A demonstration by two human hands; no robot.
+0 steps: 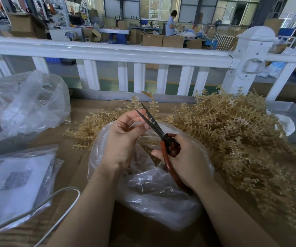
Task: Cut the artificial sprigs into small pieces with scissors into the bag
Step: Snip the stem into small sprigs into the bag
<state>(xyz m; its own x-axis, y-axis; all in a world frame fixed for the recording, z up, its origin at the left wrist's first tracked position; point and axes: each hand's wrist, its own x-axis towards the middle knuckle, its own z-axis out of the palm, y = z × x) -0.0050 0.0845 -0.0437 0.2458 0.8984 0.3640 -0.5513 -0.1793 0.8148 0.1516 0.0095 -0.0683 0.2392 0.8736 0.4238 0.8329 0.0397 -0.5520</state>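
Note:
My right hand (186,159) grips red-handled scissors (154,125) whose dark blades stand slightly apart and point up and left. My left hand (125,138) holds a tan sprig (151,102) by its stem, fingers curled, right beside the blades; the sprig's tip rises past the blade points. Both hands hover over a clear plastic bag (154,193) with cut tan pieces inside. A big heap of tan sprigs (232,132) lies to the right, and a smaller spread of sprigs (92,129) lies behind the bag to the left.
Cardboard (76,172) covers the worktop. A crumpled clear bag (27,104) sits far left, a flat bag with printed paper (15,180) near left, and a white cable (54,198) crosses it. A white railing (108,52) borders the far edge. Beyond it people work among boxes.

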